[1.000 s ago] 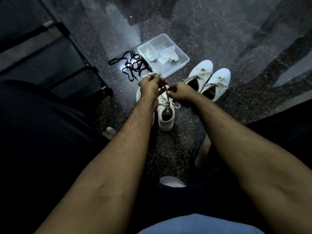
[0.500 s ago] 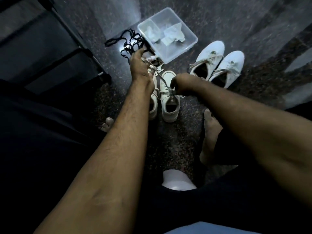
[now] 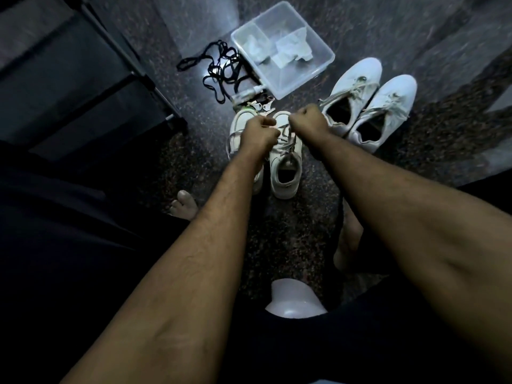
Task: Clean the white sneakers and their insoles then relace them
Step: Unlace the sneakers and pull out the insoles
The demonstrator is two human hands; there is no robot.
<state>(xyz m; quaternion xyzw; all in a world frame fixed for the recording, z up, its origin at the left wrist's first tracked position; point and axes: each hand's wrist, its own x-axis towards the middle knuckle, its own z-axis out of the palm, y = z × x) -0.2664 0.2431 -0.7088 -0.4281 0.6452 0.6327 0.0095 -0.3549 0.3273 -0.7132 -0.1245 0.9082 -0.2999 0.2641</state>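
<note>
Two white sneakers stand side by side on the dark floor in front of me. The right one (image 3: 285,173) shows its open mouth and laces; the left one (image 3: 240,120) is mostly hidden under my left forearm. My left hand (image 3: 259,134) and my right hand (image 3: 307,120) are both curled into fists over the laces of the right sneaker, each pinching a white lace end. The lace (image 3: 288,146) runs down from my hands to the eyelets.
A second pair of white sneakers (image 3: 368,106) lies at the right. A clear plastic tub (image 3: 321,51) with crumpled white cloths stands behind, black laces (image 3: 221,70) beside it. A dark rack (image 3: 83,87) fills the left. My bare feet and a white object (image 3: 293,300) are near me.
My left hand has come back from near the black laces to the sneaker. Both hands now sit close together over the laces, and the view has tilted slightly.
</note>
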